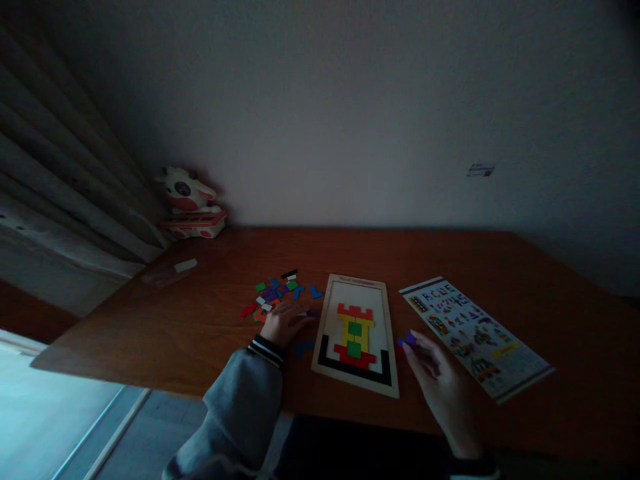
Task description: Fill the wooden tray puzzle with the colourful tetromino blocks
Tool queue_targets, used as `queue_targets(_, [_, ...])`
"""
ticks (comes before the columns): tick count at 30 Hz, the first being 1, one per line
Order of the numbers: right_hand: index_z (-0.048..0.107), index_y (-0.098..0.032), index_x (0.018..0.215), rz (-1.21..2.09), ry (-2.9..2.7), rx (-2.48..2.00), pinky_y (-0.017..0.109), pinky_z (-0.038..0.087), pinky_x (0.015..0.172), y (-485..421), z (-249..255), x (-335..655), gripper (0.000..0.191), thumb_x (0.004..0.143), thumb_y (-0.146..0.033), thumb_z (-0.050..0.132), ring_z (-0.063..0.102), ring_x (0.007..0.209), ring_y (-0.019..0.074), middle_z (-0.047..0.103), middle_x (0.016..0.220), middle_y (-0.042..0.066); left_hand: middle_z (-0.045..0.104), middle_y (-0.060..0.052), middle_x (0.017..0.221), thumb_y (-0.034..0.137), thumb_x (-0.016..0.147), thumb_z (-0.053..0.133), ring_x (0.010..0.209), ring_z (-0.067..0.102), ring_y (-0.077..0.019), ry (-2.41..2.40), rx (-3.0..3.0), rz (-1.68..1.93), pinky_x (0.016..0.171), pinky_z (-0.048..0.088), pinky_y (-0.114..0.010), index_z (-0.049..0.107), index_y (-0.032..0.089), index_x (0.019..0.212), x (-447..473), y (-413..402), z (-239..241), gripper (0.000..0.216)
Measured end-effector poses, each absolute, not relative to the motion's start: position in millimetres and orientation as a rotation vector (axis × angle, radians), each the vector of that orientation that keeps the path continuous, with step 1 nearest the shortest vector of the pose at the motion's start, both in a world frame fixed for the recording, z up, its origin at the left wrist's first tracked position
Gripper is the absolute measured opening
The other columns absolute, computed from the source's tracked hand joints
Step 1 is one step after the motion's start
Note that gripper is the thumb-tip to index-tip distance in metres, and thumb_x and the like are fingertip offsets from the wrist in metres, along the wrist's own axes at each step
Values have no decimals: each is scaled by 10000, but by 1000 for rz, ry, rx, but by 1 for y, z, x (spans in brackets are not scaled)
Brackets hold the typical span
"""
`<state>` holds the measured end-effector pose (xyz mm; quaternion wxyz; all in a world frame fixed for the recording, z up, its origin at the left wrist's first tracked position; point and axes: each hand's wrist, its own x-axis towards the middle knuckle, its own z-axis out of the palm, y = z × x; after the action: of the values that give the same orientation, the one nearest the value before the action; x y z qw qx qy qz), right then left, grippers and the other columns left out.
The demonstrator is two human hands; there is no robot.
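A wooden puzzle tray [387, 333] lies on the table, holding red, yellow, green and black blocks fitted into a tower shape. My left hand [285, 322] rests on the table left of the tray, fingers stretched flat over a purple piece at the edge of a pile of loose coloured pieces [277, 291]. My right hand [437, 377] sits right of the tray with its fingertips pinched on a small purple piece [407, 340]. A blue piece [303, 348] lies between my left wrist and the tray.
A printed pattern sheet [475, 333] lies to the right of the tray. A red and white toy [193, 203] stands at the back left corner by the curtain [60, 187]. A small white slip [185, 265] lies on the brown table [550, 280].
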<state>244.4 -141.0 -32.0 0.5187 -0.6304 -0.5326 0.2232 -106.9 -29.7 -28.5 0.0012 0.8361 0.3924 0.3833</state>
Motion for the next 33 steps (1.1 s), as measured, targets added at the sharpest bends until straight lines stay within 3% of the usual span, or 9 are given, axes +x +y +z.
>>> queue_targets(8, [706, -249, 1059, 468, -1712, -1357, 287, 609, 726, -156, -19, 231, 302, 854, -469, 681, 728, 794, 194, 749, 899, 40, 767, -53, 1021, 391, 924, 654, 954, 691, -165, 640, 2760, 1119, 872, 535, -315, 741, 221, 985, -76, -62, -10, 200])
queue_targets(16, [693, -277, 1056, 337, -1849, -1402, 392, 576, 897, -149, -22, 226, 250, 866, -438, 675, 651, 1041, 244, 622, 1112, 79, 748, -63, 1017, 392, 909, 668, 965, 644, -189, 621, 2753, 1035, 843, 532, -333, 776, 250, 923, -77, -64, -15, 179])
queue_targets(26, [673, -285, 1136, 268, -1909, -1443, 421, 571, 913, -152, -19, 223, 292, 867, -399, 672, 634, 1070, 266, 625, 1152, 81, 735, -62, 1106, 379, 905, 666, 1010, 636, -226, 720, 2786, 941, 861, 556, -384, 790, 280, 937, -75, -68, -9, 162])
queue_targets(33, [690, -319, 1191, 179, -2062, -1389, 441, 556, 903, -160, -16, 222, 279, 926, -322, 605, 645, 1042, 261, 683, 1160, 60, 762, -69, 1035, 383, 901, 655, 1014, 662, -243, 681, 2809, 874, 838, 564, -397, 766, 253, 1021, -69, -76, -2, 209])
